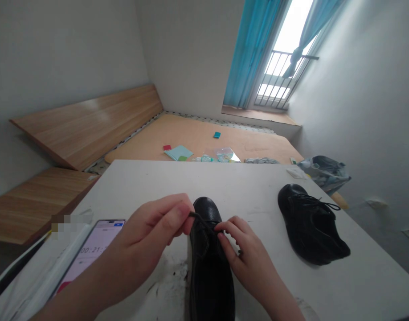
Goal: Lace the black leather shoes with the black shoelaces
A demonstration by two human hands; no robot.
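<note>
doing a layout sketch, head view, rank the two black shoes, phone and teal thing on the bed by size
1. The front black shoe and the right black shoe: can't rank them, as the front one is nearer and cut off by the frame.
2. The phone.
3. The teal item, though it's farthest away.

On the table [177,183] in front of you, one shoe [209,276] lies between a phone [94,254] on your left and a second shoe [308,225] on your right. Behind the table lies a bed platform [198,136], with a window [278,53] beyond it to the right.
</note>
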